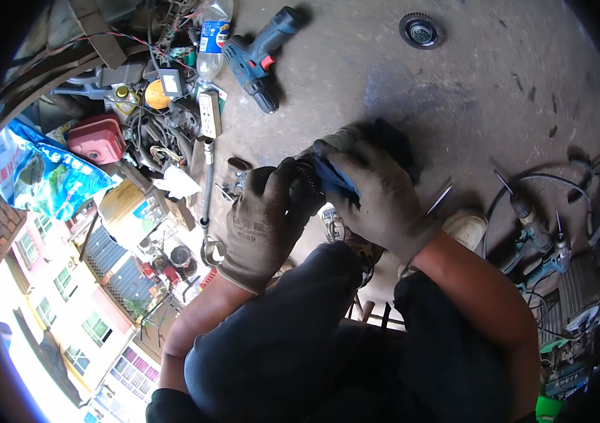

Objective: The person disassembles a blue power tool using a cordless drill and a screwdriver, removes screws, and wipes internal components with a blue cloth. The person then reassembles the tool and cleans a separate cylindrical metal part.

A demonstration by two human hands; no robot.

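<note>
Both my hands wear grey-brown work gloves and meet above the floor in front of my knees. My left hand (265, 218) is closed around a dark metal part with a ridged, gear-like edge (307, 176); most of it is hidden by the fingers. My right hand (377, 190) grips a dark blue cloth (335, 176) and presses it against the metal part from the right. Beyond the fingers, a dark mass with a greyish rounded piece shows only in part, and I cannot make out what it is.
A cordless drill (261, 60) and a plastic bottle (213, 42) lie ahead. A round toothed disc (421, 32) rests farther right. A power strip (209, 116) borders the clutter on the left. Screwdriver-like tools and power tools (525, 211) lie at right, with loose screws (554, 106).
</note>
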